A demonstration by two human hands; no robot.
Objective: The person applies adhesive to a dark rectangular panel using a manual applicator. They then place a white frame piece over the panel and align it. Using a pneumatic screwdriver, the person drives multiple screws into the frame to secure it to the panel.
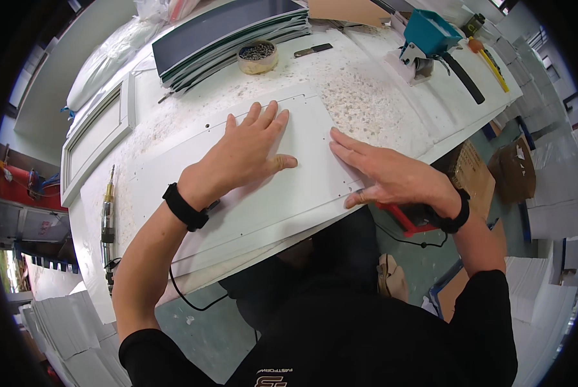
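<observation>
A flat white panel [257, 206] with small dark holes along its edges lies on the white worktable [424, 138], near the front edge. My left hand [253, 145] rests palm down on the panel, fingers spread and thumb stretched out to the right. At the panel's right end is my right hand [386, 171], its fingers stretched along that edge and the thumb apart at the near corner. Neither hand wraps round anything. Beyond the panel stands a round tub of small metal screws [257, 57].
A stack of dark panels [231, 39] lies at the back. A white frame [99, 138] and an electric screwdriver [108, 222] are at the left. A dark flat tool [313, 50] lies behind. At the back right are a teal hopper device [429, 33] and a yellow-handled tool [492, 64].
</observation>
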